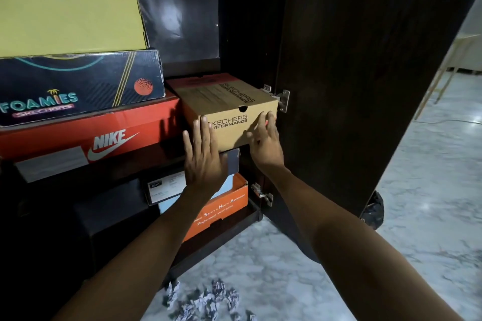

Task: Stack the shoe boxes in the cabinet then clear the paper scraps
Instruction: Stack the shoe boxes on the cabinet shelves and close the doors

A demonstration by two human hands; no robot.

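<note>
Dark cabinet [339,60], door open. Stack left of the hands: red Nike box [78,138] under Foamies box [78,86]. Brown Skechers box [224,109] on the shelf; left hand [203,161] flat on its front, fingers straight; right hand [264,143] fingers spread, touching its right corner. Orange box [224,206] below hands. Paper scraps [208,300] on the floor beneath the forearms.

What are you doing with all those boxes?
A person is putting shoe boxes into a dark cabinet. Both hands are on the front of a tan Skechers box: the left hand lies flat against it and the right hand touches its right side. It sits beside the red Nike box. Crumpled paper scraps wait on the floor.
</note>
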